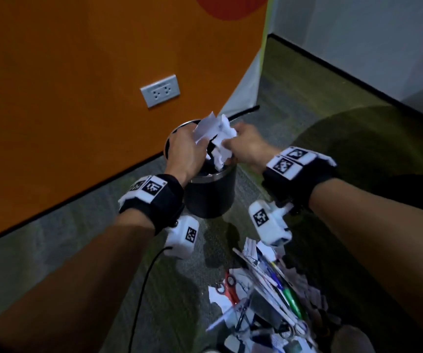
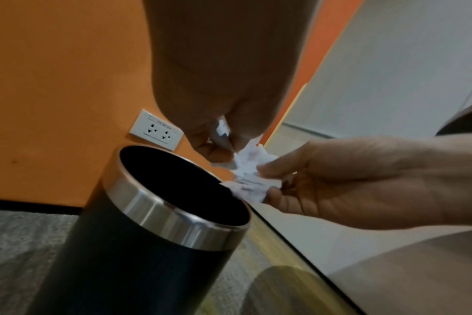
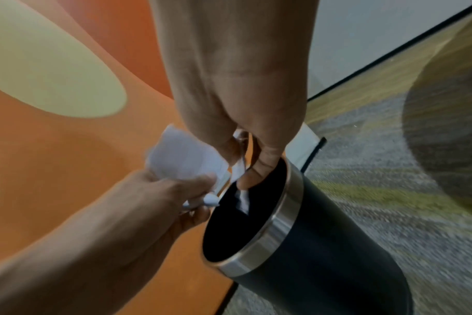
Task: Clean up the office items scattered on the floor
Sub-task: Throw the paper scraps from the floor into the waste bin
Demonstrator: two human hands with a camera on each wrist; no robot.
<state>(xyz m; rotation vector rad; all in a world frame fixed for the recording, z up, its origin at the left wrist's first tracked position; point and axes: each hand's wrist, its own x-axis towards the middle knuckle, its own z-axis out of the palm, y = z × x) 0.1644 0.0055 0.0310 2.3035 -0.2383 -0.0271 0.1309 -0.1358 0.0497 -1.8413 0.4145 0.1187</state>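
Orange wall (image 1: 78,72) fills upper left of head view, socket (image 1: 160,90) on it. Black bin (image 1: 209,194) with steel rim stands upright at frame centre on carpet (image 1: 52,238), mouth open, inside dark, contents unclear. Pile (image 1: 264,296) of pens, scissors, paper scraps lies lower right. Left hand (image 1: 188,149) and right hand (image 1: 247,143) both pinch crumpled white paper (image 1: 216,137) over the bin mouth, one strip hanging down into it. Paper creased, faintly printed.
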